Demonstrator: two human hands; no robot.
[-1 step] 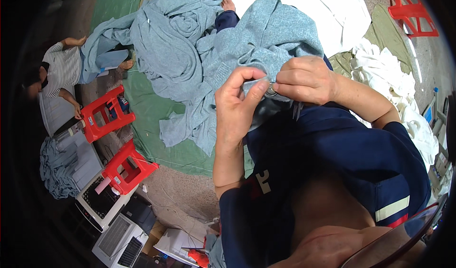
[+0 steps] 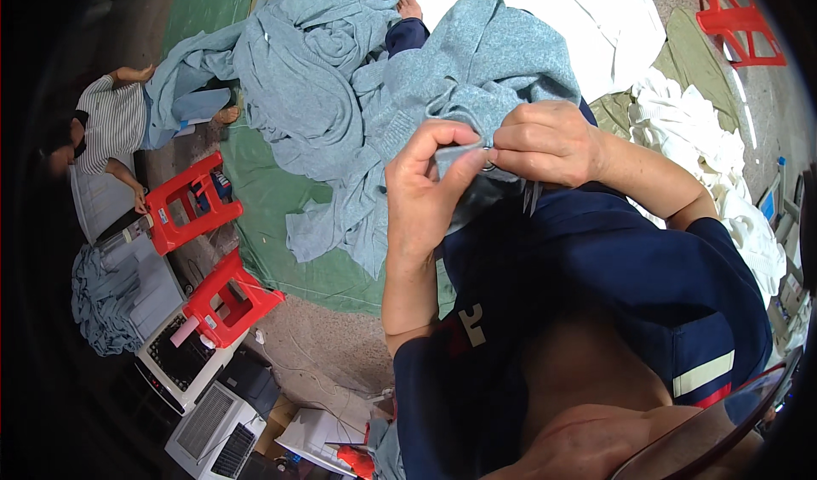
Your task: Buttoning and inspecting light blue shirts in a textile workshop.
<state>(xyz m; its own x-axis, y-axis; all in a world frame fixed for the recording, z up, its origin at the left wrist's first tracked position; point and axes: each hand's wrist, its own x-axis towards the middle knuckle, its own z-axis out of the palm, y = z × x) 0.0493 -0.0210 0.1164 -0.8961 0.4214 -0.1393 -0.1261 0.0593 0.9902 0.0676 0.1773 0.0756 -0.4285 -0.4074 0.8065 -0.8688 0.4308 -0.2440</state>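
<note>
A grey-blue knit garment (image 2: 502,54) lies bunched over my lap, its edge raised between my hands. My left hand (image 2: 432,178) pinches that edge between thumb and forefinger. Close against it, my right hand (image 2: 549,144) is closed, its fingertips meeting the fabric beside my left thumb. A bit of round metal shows at those fingertips. Two thin metal points, apparently the blades of small scissors (image 2: 532,197), stick out below the right palm. The rest of the tool is hidden by my fingers.
More grey-blue knitwear (image 2: 298,80) is heaped on a green sheet (image 2: 281,267). White cloth (image 2: 545,20) and a white knit pile (image 2: 689,131) lie ahead and right. Red stools (image 2: 225,301) stand left, near another person (image 2: 115,114) in stripes.
My left thumb and the pinched fabric edge have shifted slightly, covering more of the round metal at my right fingertips. The thin metal points have tilted a little.
</note>
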